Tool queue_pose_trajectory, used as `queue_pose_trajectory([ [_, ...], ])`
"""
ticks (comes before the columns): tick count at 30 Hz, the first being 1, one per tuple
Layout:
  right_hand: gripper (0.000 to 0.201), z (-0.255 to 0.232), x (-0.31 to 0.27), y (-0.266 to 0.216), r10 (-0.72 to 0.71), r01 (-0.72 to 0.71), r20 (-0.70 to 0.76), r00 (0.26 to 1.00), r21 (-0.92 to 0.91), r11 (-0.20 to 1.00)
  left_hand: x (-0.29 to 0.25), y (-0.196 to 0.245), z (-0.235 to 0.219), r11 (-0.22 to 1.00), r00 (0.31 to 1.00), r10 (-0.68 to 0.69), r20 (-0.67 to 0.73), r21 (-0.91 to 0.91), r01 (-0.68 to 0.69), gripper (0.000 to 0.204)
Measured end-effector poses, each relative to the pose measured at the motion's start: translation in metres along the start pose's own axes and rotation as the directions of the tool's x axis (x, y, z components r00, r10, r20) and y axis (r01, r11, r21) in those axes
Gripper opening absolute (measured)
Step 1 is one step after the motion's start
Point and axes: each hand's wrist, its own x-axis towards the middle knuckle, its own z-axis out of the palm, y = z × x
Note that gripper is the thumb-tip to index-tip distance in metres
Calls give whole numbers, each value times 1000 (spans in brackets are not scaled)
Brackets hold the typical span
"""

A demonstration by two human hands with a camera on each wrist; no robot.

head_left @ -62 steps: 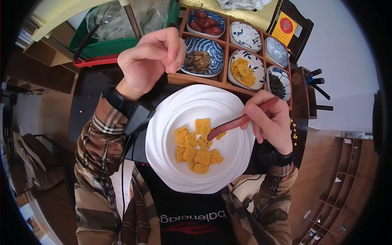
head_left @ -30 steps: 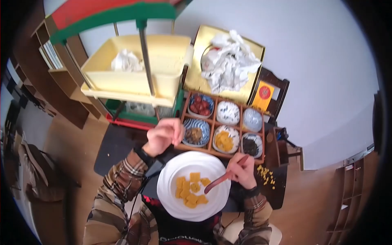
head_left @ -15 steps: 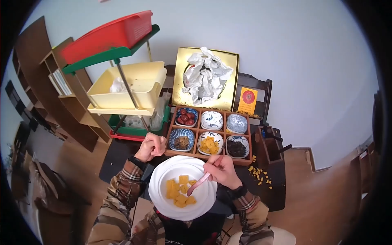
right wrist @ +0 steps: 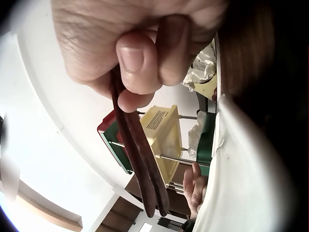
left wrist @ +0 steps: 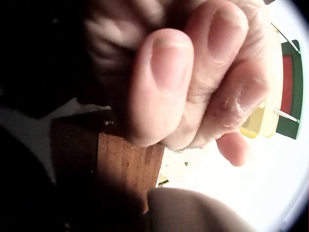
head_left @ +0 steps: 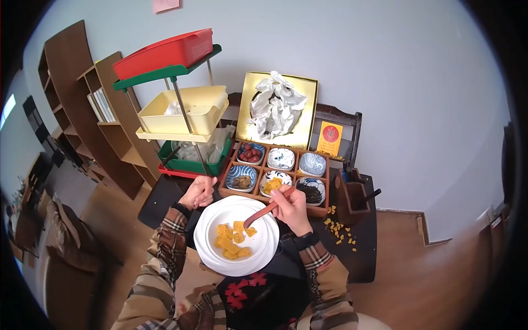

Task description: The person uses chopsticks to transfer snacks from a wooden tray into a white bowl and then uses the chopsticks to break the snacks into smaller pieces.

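In the head view, a white plate point(head_left: 203, 247) with a wavy rim holds several yellow square pieces point(head_left: 225, 241). My right hand point(head_left: 291, 212), at the plate's right, grips dark red tongs point(head_left: 265, 212); their tips are over the plate beside the upper pieces. Whether they touch a piece cannot be told. The right wrist view shows both arms of the tongs point(right wrist: 140, 159) close together below my right hand point(right wrist: 140, 53). My left hand point(head_left: 199, 192), loosely curled and holding nothing, is by the plate's upper left edge; its curled fingers fill the left wrist view point(left wrist: 193, 77).
Behind the plate stands a wooden divided tray point(head_left: 265, 201) with small patterned bowls of dates, seeds, yellow pieces and dark leaves. A tiered rack point(head_left: 176, 71) is at back left, a gold box point(head_left: 250, 93) behind. Yellow crumbs point(head_left: 339, 231) lie at right, near a wooden holder point(head_left: 350, 201).
The head view has tilted up and shifted, showing more wall. The tongs' tips have moved from the plate's middle toward its upper pieces. My left hand stays beside the plate, fingers still loosely curled.
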Motion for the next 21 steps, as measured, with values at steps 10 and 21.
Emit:
queue_pose_trajectory([
  [10, 28, -1, 2, -6, 29, -30, -178, 984, -4, 1000, 3, 1, 3, 996, 991, 66, -117, -53, -73, 21],
  [21, 26, -5, -2, 2, -67, 46, -184, 981, -113, 992, 18, -16, 15, 940, 897, 316, -310, 229, -253, 45],
])
